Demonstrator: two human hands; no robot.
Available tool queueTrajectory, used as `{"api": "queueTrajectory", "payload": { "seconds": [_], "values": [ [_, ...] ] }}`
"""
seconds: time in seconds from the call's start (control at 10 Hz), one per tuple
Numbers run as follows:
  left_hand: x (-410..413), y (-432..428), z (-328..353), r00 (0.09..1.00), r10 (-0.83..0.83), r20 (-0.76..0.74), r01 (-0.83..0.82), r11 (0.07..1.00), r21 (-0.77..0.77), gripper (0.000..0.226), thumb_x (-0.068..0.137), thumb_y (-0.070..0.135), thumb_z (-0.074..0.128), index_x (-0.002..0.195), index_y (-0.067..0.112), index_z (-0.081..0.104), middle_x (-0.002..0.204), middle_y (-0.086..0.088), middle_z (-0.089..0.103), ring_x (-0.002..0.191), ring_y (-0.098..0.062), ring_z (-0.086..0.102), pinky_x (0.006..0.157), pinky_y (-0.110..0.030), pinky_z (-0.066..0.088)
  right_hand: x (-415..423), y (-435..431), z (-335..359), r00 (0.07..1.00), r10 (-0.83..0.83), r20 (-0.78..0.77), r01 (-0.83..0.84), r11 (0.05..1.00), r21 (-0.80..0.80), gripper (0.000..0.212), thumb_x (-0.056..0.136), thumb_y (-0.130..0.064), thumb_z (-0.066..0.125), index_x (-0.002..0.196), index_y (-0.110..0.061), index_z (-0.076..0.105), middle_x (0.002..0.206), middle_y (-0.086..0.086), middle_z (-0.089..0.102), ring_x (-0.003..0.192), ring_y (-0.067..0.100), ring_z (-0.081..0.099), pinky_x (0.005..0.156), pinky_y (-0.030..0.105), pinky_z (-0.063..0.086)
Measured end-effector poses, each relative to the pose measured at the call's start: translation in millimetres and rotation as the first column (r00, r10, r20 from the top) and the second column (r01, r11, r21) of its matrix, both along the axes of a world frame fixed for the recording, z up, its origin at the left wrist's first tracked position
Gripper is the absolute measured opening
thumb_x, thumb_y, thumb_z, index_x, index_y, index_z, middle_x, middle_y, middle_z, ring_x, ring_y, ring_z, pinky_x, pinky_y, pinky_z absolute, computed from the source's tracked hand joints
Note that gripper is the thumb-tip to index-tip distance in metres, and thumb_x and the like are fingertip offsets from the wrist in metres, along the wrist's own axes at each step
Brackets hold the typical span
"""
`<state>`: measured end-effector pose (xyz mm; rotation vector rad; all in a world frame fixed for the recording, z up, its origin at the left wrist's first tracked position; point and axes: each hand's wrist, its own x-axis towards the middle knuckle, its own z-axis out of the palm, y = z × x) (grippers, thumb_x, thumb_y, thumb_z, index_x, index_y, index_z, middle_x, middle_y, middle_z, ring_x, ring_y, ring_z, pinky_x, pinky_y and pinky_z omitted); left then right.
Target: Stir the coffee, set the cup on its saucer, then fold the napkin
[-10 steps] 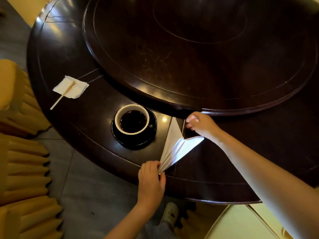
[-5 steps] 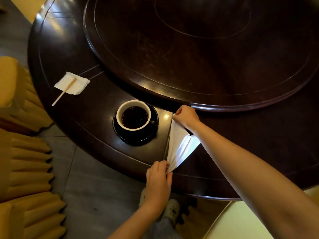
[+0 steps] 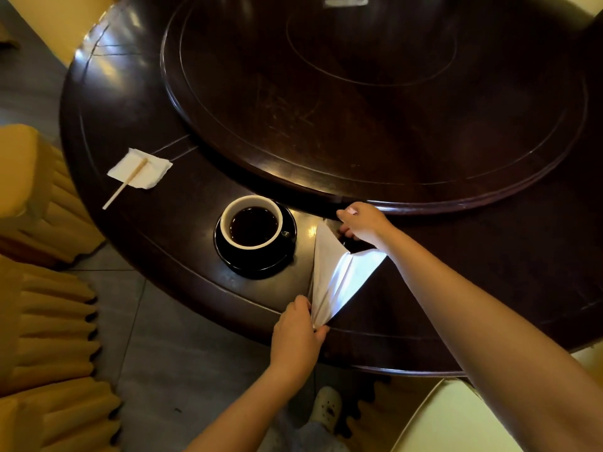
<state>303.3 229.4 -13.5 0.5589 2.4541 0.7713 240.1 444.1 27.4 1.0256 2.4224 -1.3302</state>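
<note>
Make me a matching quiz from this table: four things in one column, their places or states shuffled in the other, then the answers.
1 cup
2 stirrer
3 napkin
4 saucer

A lying on the small tissue
B pinched at its near corner by the left hand
C under the cup
D holding dark coffee

Pairs: 1-D, 2-A, 3-B, 4-C

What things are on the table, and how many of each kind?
napkins: 2, the big napkin and the small napkin
cup: 1
saucer: 1
stir stick: 1
Total: 5
</note>
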Motion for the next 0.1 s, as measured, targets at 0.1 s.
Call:
{"api": "queueTrajectory", "payload": {
  "seconds": [0.1],
  "values": [
    [-3.6, -8.6, 9.1, 0.994, -0.11, -0.023, 0.106, 0.982, -0.155, 0.034, 0.08, 0.041, 0.065, 0.096, 0.018, 0.044, 0.1, 0.0, 0.056, 0.093, -0.02, 0.057, 0.068, -0.029, 0.04, 37.4, 1.4, 16.5, 0.994, -0.072, -0.079, 0.079, 0.993, 0.092, 0.017, 0.088, -0.023, 0.052, 0.085, -0.008, 0.06, 0.086, 0.01, 0.064, 0.088, 0.026, 0.06, 0.069, 0.032, 0.041]
  ]
}}
